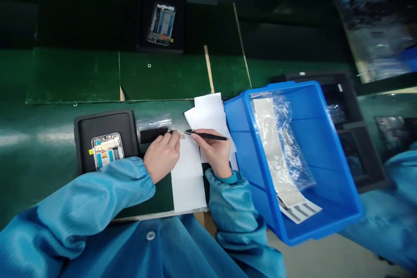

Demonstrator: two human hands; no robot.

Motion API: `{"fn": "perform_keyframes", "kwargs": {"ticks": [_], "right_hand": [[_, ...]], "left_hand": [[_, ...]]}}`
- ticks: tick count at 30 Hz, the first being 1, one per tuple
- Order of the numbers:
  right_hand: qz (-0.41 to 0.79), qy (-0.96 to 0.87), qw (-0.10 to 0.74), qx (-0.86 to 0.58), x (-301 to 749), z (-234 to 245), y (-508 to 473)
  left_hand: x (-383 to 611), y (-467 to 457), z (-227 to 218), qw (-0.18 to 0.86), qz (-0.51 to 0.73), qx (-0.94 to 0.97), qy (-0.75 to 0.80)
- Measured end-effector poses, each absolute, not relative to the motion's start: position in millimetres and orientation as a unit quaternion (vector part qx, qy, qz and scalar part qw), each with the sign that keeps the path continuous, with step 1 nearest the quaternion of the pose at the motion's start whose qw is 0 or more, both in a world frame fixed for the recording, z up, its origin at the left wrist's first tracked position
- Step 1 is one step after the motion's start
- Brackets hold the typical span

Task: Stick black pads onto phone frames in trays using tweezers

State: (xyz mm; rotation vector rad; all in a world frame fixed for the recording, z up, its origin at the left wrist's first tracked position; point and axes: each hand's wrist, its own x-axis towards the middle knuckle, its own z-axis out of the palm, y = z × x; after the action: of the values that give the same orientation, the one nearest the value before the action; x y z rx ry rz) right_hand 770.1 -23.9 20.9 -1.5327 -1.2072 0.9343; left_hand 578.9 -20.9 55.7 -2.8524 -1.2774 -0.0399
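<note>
My right hand (pixel 216 151) grips black tweezers (pixel 211 136) like a pen, their thin tips pointing left. Close to those tips, the fingers of my left hand (pixel 163 155) are bent and pressed together; whatever they hold, if anything, is hidden. A small greyish piece (pixel 182 136) shows beside the left fingertips, at the upper edge of a white paper sheet (pixel 188 191). Just beyond the left hand lie a flat black strip (pixel 151 135) and a clear plastic bag (pixel 156 121). More white sheets (pixel 210 110) lie partly behind the right hand.
To the left, a black tray (pixel 83 143) holds an opened phone (pixel 109 150), partly covered by my sleeve. Another opened phone (pixel 162 24) lies in a black tray (pixel 143 30) on the raised green shelf. At right, a blue bin (pixel 335 173) contains bagged strips (pixel 273 152). A co-worker's sleeve (pixel 384 221) shows beyond.
</note>
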Motion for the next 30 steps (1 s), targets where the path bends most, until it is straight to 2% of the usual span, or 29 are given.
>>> {"fn": "perform_keyframes", "kwargs": {"ticks": [22, 27, 30], "right_hand": [[0.358, -0.488, 0.448, -0.658, 770.5, 21.7, -25.3], [0.339, -0.466, 0.470, -0.669, 774.2, 25.8, -27.0], [0.330, -0.450, 0.494, -0.667, 776.2, 33.8, -31.3]], "left_hand": [[576.2, -20.2, 56.2, -0.035, 0.006, -0.908, -0.418], [576.6, -17.9, 55.9, -0.078, -0.005, -0.900, -0.429], [572.9, -14.2, 60.3, -0.145, -0.025, -0.881, -0.449]]}}
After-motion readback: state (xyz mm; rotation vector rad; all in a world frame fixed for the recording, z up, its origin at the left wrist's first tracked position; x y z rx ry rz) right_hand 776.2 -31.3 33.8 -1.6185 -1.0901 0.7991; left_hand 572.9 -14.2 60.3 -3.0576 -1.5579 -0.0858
